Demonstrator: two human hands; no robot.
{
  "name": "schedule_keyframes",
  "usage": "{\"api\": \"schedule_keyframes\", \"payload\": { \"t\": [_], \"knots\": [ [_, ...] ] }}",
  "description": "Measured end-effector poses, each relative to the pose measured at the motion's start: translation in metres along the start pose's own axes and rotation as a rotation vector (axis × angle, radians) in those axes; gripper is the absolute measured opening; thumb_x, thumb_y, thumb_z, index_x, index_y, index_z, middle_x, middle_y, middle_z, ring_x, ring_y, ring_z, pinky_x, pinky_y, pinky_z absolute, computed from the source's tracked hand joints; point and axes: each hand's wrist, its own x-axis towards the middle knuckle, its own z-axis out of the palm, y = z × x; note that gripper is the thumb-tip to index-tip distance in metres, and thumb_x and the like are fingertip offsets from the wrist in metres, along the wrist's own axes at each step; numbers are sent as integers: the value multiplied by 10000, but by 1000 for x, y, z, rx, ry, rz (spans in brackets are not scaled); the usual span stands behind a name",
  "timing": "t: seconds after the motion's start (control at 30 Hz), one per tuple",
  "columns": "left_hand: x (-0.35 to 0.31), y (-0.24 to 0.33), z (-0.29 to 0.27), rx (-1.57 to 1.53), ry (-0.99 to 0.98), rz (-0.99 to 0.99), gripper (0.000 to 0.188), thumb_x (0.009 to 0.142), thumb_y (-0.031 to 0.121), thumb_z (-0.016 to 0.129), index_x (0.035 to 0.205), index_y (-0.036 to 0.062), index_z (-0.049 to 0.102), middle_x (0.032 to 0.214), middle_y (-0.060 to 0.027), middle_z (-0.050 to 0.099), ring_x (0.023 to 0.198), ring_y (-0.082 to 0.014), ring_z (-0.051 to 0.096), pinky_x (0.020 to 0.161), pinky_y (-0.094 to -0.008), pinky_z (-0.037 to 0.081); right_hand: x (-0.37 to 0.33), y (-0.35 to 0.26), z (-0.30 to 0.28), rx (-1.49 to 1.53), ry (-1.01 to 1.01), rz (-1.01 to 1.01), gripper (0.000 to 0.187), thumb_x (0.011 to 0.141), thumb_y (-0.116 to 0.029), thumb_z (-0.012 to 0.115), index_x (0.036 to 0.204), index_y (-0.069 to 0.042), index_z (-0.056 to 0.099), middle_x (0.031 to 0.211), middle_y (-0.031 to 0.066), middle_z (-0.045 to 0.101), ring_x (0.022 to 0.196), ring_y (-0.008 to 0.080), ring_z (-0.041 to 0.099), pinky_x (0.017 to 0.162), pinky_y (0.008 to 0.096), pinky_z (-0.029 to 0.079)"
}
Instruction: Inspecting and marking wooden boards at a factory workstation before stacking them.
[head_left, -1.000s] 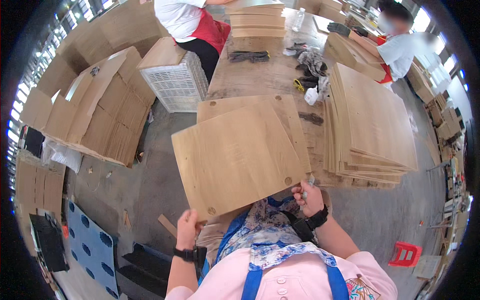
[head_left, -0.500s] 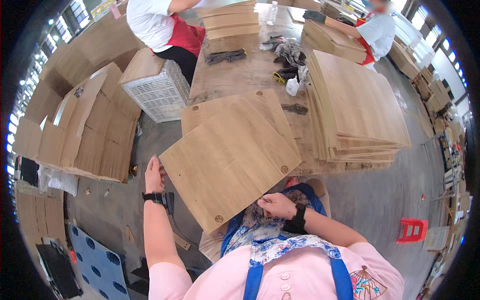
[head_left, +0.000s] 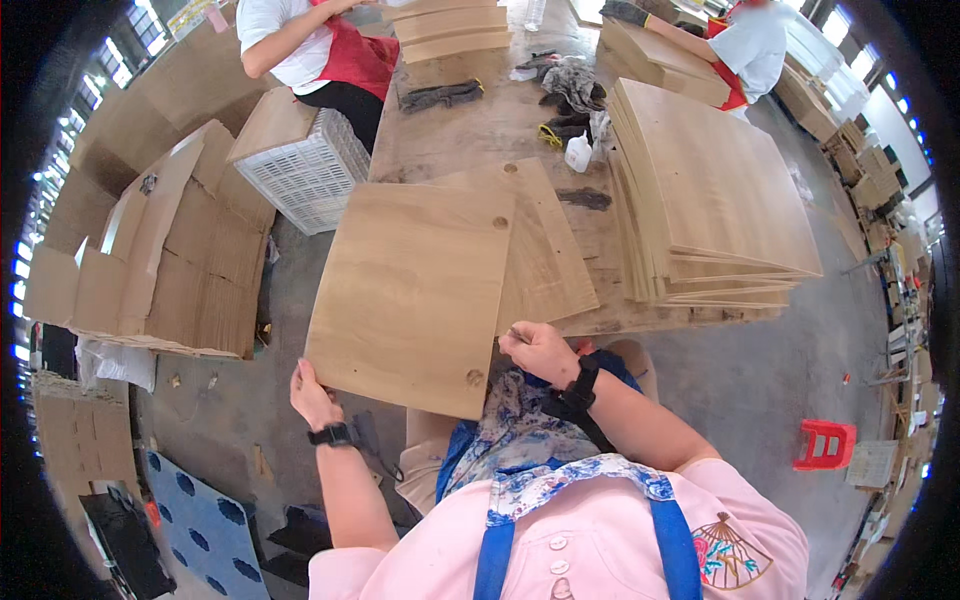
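One wood-grain panel (head_left: pixel 408 300): the left hand (head_left: pixel 316 396) clamps fingers on its lower-left corner; the right hand (head_left: pixel 543 353) curls fingers together by its right edge

Upper board (head_left: pixel 400 295) turned counterclockwise; round spots (head_left: pixel 500 223) now rightward.

Your board (head_left: pixel 405 300) is flat, thin and light brown, like wood, with soft streaks on its face. It has four straight sides. Two darker round marks (head_left: pixel 499 223) sit near its right edge, one close to the far corner and one close to the near corner. It is right in front of you, turned a bit, face up. Its near end sticks out past the table (head_left: pixel 420 140).
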Motion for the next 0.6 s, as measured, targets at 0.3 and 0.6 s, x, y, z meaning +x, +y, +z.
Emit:
{"api": "schedule_keyframes", "payload": {
  "t": [0.3,0.6],
  "knots": [
    [-113,10,-28,215,-275,-236,296,882,307,582,900,16,629,614,-25,581,491,-63,494,374,-193,303,-36,27,-32,-471,120,41,452,853,-419,508,810,27,569,777,264,599,787,422,585,688,453,456],
    [-120,18,-17,533,-526,-236,335,881,367,572,770,56,624,567,-2,555,452,-65,486,380,-195,304,-62,37,-45,-37,-39,227,409,880,-363,522,708,1,595,570,71,582,497,149,547,490,306,426]
  ]
}}
